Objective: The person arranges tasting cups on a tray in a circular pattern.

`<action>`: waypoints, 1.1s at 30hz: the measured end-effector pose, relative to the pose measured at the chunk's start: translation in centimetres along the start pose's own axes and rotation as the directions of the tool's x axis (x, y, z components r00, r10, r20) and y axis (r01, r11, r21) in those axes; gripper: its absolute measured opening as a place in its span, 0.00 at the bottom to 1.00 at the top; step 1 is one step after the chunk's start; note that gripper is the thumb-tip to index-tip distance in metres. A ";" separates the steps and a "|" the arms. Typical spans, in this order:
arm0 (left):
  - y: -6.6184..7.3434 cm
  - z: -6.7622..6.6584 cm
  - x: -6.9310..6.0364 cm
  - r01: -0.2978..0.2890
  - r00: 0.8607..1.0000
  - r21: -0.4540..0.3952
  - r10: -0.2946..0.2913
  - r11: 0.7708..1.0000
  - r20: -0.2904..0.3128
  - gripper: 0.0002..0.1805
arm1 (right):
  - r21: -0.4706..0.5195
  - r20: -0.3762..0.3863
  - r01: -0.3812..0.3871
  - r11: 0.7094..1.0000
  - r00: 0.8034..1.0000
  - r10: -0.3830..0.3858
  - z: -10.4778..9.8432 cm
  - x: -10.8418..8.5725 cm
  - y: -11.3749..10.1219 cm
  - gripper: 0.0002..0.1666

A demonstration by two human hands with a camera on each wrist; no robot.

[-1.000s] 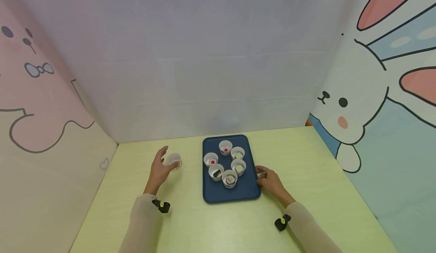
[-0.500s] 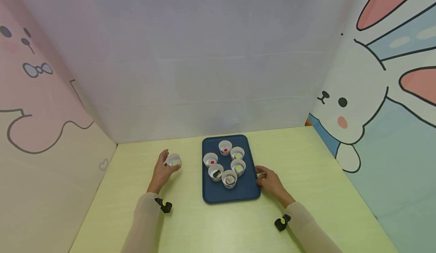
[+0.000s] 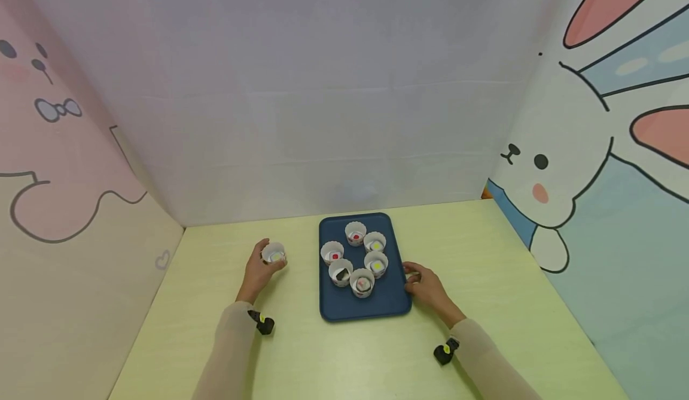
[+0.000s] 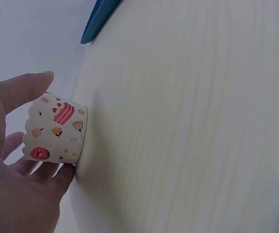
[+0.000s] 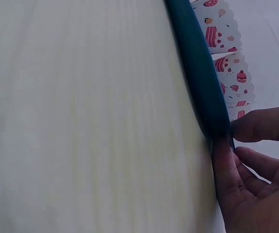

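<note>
A white paper baking cup stands on the table left of the tray. My left hand holds it around its side, thumb on one side and fingers on the other. In the left wrist view the cup shows printed cakes and a scalloped rim. At the table's middle lies a dark blue tray. With its thumb and fingers, my right hand pinches the tray's right edge; the right wrist view shows the tray's rim between them.
Several similar paper cups stand on the tray, one front cup among them, each with a small item inside. Some items look red, yellow or black. A white cloth wall rises behind the table, with cartoon-printed side walls.
My left thumb and fingers have closed in around the cup, and the left forearm has shifted slightly right. The right hand stays on the tray's edge.
</note>
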State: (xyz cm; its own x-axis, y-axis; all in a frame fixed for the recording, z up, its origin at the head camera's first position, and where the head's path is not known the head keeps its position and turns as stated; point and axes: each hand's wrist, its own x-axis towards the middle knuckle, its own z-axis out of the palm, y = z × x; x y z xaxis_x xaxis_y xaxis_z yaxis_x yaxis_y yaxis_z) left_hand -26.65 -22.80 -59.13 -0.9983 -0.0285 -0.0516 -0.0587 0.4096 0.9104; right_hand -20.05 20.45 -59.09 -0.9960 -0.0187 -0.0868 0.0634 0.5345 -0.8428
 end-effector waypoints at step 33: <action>0.4 0.5 0.1 0.037 0.998 0.118 -0.030 0.992 -0.060 0.39 | 0.006 0.004 -0.008 1.000 1.000 0.008 0.0 -0.2 -0.4 0.35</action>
State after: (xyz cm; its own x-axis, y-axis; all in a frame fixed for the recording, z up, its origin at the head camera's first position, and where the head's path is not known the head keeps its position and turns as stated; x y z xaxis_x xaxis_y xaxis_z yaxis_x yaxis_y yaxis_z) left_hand -26.80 -22.21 -59.00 -0.9940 -0.0957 -0.0536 -0.0954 0.5126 0.8533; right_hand -19.89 20.26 -58.73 -0.9952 -0.0181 -0.0959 0.0718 0.5295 -0.8453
